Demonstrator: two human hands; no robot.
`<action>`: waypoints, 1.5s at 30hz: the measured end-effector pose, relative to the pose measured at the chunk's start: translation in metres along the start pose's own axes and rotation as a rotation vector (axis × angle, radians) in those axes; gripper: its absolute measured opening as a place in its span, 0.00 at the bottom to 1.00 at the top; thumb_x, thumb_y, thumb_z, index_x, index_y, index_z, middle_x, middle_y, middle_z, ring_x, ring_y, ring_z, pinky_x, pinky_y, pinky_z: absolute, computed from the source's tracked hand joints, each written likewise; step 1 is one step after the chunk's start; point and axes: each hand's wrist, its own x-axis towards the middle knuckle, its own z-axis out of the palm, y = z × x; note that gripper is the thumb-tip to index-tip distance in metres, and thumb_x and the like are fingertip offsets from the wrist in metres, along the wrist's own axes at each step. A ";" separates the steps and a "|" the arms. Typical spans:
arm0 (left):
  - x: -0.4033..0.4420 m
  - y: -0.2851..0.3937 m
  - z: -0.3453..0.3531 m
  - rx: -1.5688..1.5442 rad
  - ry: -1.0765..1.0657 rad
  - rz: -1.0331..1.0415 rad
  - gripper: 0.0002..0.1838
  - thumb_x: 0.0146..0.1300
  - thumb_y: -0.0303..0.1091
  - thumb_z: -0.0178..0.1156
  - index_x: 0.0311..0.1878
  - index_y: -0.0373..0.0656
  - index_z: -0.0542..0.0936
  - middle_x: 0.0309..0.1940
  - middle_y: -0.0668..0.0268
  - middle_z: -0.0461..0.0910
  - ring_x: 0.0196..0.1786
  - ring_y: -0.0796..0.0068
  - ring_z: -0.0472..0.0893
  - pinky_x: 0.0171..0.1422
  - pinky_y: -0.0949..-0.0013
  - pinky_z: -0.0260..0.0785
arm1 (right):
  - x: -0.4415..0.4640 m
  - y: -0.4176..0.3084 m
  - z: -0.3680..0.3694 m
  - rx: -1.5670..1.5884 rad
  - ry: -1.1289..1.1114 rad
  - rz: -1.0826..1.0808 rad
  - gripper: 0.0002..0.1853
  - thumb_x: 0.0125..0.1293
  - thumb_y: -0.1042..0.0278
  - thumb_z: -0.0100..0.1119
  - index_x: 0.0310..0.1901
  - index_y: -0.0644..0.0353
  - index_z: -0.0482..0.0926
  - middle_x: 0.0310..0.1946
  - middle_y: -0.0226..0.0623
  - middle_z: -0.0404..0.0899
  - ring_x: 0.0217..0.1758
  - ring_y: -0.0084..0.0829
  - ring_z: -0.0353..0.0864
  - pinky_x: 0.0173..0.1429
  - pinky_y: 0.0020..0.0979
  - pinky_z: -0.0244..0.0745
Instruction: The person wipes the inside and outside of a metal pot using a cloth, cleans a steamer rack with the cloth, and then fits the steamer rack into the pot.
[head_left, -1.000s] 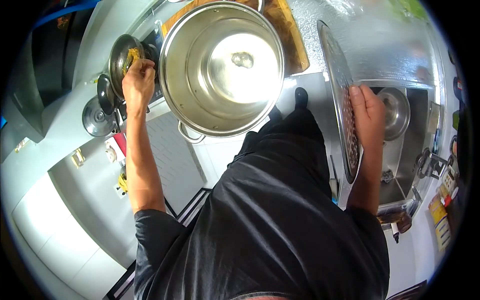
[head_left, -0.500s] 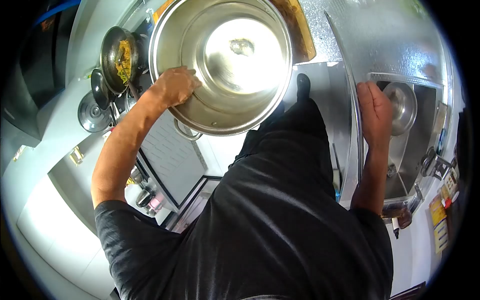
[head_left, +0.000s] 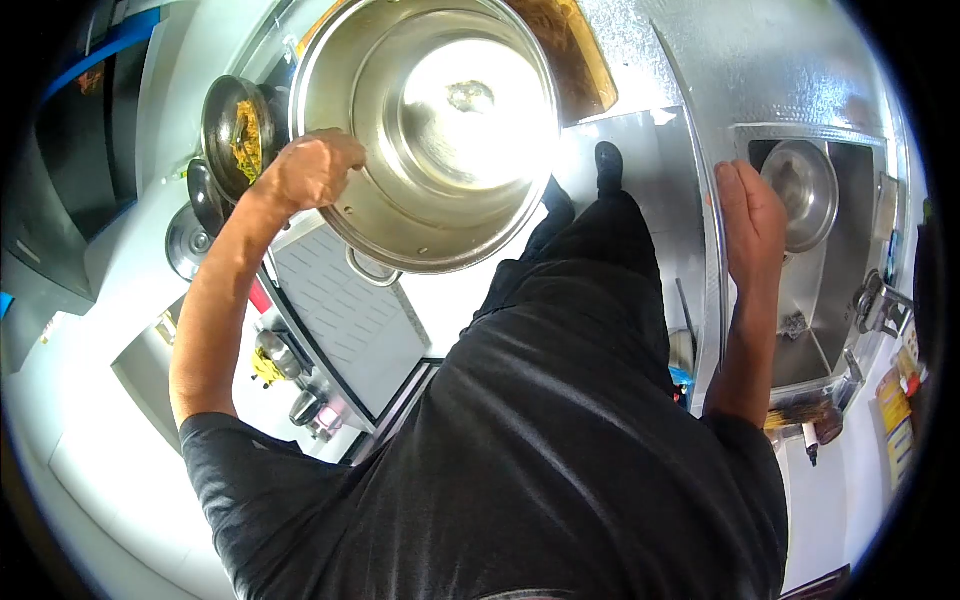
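A large, deep stainless-steel pot (head_left: 385,215) tilts toward me at the top centre, its wide mouth and bright bottom showing. My left hand (head_left: 312,172) grips the left side of its rim, fingers curled over into the mouth. One loop handle (head_left: 372,268) juts from the near side of the pot. A grey patch lies at the bottom; whether it is a reflection or residue I cannot tell. My right hand (head_left: 750,215) is closed at the front edge of the steel counter (head_left: 720,280), beside the sink, fingers curled round that edge.
In the sink (head_left: 845,290) at right sits a metal bowl (head_left: 805,195), near a faucet (head_left: 880,305). A wooden board (head_left: 590,65) lies behind the pot. At left stand a wok with orange food (head_left: 225,130), another pan (head_left: 205,198) and a lid (head_left: 185,243).
The pot and my left hand on its rim have shifted slightly left. My right hand stays at the counter edge, and the surroundings have shifted a little in view.
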 end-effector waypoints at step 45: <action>0.297 0.389 -0.110 -1.429 -0.187 0.270 0.31 0.55 0.30 0.67 0.65 0.49 0.74 0.67 0.56 0.66 0.67 0.66 0.69 0.64 0.58 0.71 | -0.459 0.093 0.042 1.186 1.596 0.212 0.11 0.73 0.63 0.53 0.44 0.62 0.78 0.33 0.34 0.81 0.35 0.24 0.80 0.41 0.24 0.73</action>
